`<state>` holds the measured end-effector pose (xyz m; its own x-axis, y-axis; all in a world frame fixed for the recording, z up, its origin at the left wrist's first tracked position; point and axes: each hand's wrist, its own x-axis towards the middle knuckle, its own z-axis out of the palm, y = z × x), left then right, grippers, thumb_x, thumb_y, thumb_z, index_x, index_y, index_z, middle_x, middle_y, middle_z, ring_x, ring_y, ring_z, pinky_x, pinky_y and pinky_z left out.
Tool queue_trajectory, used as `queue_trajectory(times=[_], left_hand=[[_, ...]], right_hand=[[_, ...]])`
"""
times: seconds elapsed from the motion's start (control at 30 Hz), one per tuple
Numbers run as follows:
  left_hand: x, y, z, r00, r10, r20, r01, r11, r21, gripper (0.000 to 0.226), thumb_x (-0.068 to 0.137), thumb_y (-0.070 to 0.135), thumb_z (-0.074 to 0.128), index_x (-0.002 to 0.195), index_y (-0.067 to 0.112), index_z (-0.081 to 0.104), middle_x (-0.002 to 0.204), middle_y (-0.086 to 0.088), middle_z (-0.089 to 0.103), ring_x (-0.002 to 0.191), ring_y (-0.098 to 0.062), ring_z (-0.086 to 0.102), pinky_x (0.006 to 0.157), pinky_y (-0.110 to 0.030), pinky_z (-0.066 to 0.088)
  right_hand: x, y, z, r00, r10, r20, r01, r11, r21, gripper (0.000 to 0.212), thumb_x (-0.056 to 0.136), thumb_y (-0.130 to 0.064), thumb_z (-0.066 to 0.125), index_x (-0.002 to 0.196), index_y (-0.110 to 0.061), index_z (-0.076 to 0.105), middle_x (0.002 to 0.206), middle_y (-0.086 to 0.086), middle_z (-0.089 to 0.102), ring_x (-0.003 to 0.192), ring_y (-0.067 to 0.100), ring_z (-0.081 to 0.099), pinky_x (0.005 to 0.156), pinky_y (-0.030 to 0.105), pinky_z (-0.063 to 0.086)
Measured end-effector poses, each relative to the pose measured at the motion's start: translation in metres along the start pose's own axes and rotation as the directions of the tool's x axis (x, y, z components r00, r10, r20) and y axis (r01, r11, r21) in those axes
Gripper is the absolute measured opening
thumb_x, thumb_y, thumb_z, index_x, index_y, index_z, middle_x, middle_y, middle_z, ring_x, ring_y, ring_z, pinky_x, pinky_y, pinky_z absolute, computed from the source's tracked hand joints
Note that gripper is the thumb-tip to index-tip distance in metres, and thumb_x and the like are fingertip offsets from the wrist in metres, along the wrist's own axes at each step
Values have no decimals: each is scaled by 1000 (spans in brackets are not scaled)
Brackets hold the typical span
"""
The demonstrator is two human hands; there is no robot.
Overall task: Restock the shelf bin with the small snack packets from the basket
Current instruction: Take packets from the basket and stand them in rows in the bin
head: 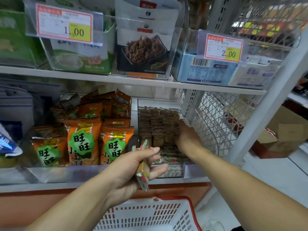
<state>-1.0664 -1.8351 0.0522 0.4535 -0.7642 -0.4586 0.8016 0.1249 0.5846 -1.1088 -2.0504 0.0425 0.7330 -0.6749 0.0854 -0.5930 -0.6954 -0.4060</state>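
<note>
Nearest the lens, the red-and-white basket (150, 215) sits low at the frame's foot; whether any stock is left in it cannot be told. Just above it the left hand (133, 170) pinches a small stack of snack packets (143, 165) between thumb and curled fingers, edge-on and loosely fanned. The right hand (186, 135) reaches into the clear shelf bin (166, 102), palm down on the packed rows; whether its fingers hold anything is hidden. I judge the main risk to be the fanned stack slipping from that light pinch and dropping past the basket. Pressing on the rows could also topple them, or push packets over the bin's side toward the orange bags (83, 140) beside it.
</note>
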Motion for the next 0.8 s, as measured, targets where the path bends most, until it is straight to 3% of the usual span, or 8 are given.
queue_trajectory(times=[0.1, 0.17, 0.23, 0.3, 0.4, 0.5, 0.7, 0.8], left_hand=[[-5, 4, 5, 1000, 21, -13, -22, 998, -53, 101, 29, 16, 107, 118, -6, 63, 105, -34, 72, 92, -52, 73, 67, -49, 64], [-7, 6, 11, 999, 38, -28, -40, 996, -80, 93, 41, 27, 102, 118, -7, 62, 103, -34, 72, 88, -48, 75, 71, -50, 64], [-9, 8, 14, 999, 41, -35, -44, 993, -107, 83, 56, 36, 92, 121, -5, 60, 101, -32, 74, 88, -45, 76, 75, -50, 64], [-15, 10, 15, 1000, 22, 22, -19, 992, -127, 76, 70, 43, 83, 125, -5, 62, 116, -31, 71, 100, -42, 74, 78, -47, 64], [-25, 12, 14, 997, -28, 73, 37, 990, -135, 75, 81, 55, 76, 132, 2, 65, 131, -29, 65, 119, -39, 67, 102, -50, 55], [-26, 12, 12, 999, -9, 31, 13, 989, -145, 70, 85, 54, 73, 134, 5, 65, 140, -26, 60, 129, -41, 59, 113, -57, 43], [-23, 17, 2, 997, -13, 80, 20, 996, -90, 43, 89, 23, 60, 127, 5, 68, 136, -27, 63, 130, -46, 57, 113, -65, 35], [-18, 16, -1, 997, 19, 70, -13, 997, -77, 42, 89, 19, 64, 128, 4, 67, 120, -23, 72, 116, -41, 68, 96, -60, 52]], right_hand=[[-8, -8, -19, 999, 0, 47, -1, 1000, 13, 44, 95, -16, 57, 136, -28, 45, 121, 7, 67, 102, 32, 67, 84, 40, 55], [-18, -16, -39, 995, -63, -77, 64, 998, 6, 37, 94, -21, 63, 129, -27, 53, 119, 1, 68, 102, 25, 66, 87, 38, 55], [-44, -33, -57, 963, -180, -201, 223, 950, 219, 25, 87, -37, 74, 110, -31, 64, 98, -9, 71, 88, 11, 66, 78, 26, 54], [-85, -54, -69, 922, -374, -103, 380, 819, 430, 29, 79, -52, 77, 97, -34, 66, 85, -10, 70, 76, 4, 64, 66, 17, 51], [-138, -69, -56, 799, -596, 85, 572, 796, 200, 59, 69, -74, 65, 120, -48, 51, 108, -25, 56, 97, -2, 57, 75, 23, 50], [-151, -63, -43, 770, -639, 4, 638, 770, 10, 60, 77, -65, 56, 134, -49, 42, 117, -26, 42, 105, 2, 49, 77, 19, 38], [-145, -54, -34, 761, -636, 125, 572, 750, 333, 45, 89, -25, 69, 118, -49, 45, 143, -32, 21, 116, 3, 51, 93, 34, 52], [-141, -53, -35, 813, -564, 141, 422, 740, 524, 35, 83, -27, 74, 107, -44, 54, 136, -29, 41, 106, 4, 60, 89, 32, 54]])
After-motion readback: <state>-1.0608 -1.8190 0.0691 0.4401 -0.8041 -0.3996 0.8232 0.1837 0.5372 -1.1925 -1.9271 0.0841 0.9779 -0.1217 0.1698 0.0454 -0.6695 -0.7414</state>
